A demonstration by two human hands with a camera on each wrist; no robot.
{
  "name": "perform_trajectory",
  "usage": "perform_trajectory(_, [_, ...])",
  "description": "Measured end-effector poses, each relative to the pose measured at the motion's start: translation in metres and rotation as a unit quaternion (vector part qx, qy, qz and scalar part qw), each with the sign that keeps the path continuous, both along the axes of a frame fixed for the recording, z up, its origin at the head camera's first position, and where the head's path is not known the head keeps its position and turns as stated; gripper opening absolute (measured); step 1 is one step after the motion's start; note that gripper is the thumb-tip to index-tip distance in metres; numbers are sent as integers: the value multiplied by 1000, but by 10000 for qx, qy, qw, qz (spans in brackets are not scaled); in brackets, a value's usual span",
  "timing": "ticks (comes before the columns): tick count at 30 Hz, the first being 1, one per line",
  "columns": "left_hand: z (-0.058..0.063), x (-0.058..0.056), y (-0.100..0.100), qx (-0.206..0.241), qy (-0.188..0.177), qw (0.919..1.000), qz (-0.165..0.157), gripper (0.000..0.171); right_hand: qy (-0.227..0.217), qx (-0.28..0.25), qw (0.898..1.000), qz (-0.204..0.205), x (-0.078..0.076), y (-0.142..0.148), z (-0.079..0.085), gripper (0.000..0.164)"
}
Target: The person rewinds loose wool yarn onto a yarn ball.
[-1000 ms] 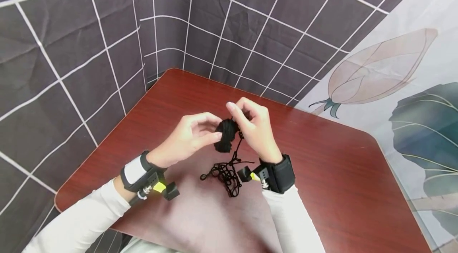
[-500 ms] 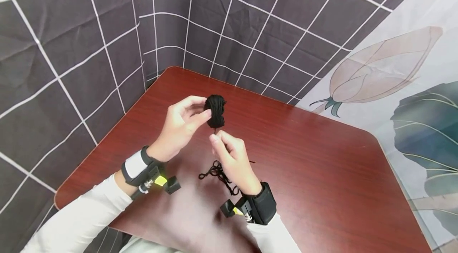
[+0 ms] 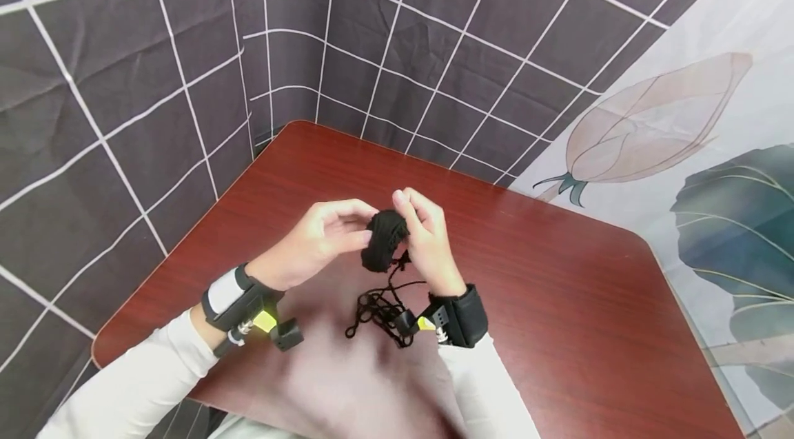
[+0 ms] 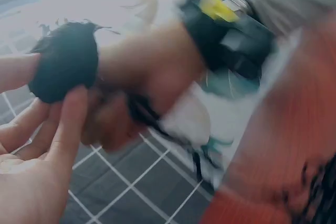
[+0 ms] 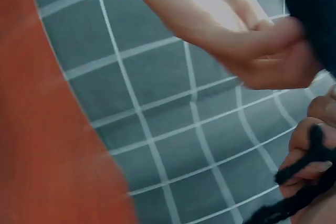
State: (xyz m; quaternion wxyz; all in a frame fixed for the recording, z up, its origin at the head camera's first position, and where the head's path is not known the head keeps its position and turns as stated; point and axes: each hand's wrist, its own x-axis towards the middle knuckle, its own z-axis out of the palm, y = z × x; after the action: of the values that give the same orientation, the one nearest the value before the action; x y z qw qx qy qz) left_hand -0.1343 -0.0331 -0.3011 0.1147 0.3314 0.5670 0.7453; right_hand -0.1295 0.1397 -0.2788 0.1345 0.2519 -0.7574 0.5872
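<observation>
A wound bundle of black yarn is pinched between the fingers and thumb of my left hand, over the middle of the table. At the bundle's right side, my right hand has its fingers curled round the yarn strand. That strand crosses the curled right fingers in the right wrist view. From there it runs down to a loose tangle of black yarn on the table, partly behind the right wrist camera. The left wrist view shows the bundle gripped at its edge, with the right hand blurred behind.
The reddish-brown table has a pale glare at its near side. A dark curtain with white grid lines stands behind and to the left. At the right hangs a light cloth with a flower print. Both wrists wear black camera straps.
The right hand came down to the near side of the bundle, then went back up to its right side. The left hand raised the bundle and lowered it again, still gripping it.
</observation>
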Motion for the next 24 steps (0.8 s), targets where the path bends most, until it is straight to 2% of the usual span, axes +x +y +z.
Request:
perform_trajectory(4, [0, 1, -2, 890, -522, 9946, -57, 25, -613, -408, 9971, 208, 6, -7, -32, 29])
perform_trajectory(6, [1, 1, -2, 1102, -514, 9922, 285, 26, -499, -375, 9976, 315, 10, -10, -45, 27])
perform_trajectory(8, [2, -1, -1, 1151, -391, 9894, 797, 25, -95, -148, 9993, 344, 14, -13, -49, 27])
perform_trajectory(10, [3, -4, 0, 999, -175, 9853, 1372, 27, 590, 345, 9974, 232, 18, -15, -45, 28])
perform_trajectory(13, [3, -7, 1, 573, 245, 9756, 2106, 28, 1542, 1053, 9824, -80, 22, -15, -27, 29])
perform_trajectory(15, [1, -9, 2, 258, 539, 9709, 2319, 28, 1952, 1264, 9723, -218, 21, -13, -12, 29])
perform_trajectory(17, [0, -8, 2, -28, 717, 9720, 2238, 27, 2113, 1253, 9688, -336, 17, -10, 3, 28])
perform_trajectory(19, [-1, -5, 2, -182, 743, 9792, 1880, 27, 2004, 1094, 9729, -378, 10, -5, 15, 30])
perform_trajectory(22, [-1, 0, 2, -153, 564, 9908, 1218, 27, 1353, 654, 9885, -141, -3, 3, 18, 33])
perform_trajectory(24, [1, 3, 1, 16, 319, 9957, 868, 28, 708, 246, 9971, 99, -9, 7, 11, 36])
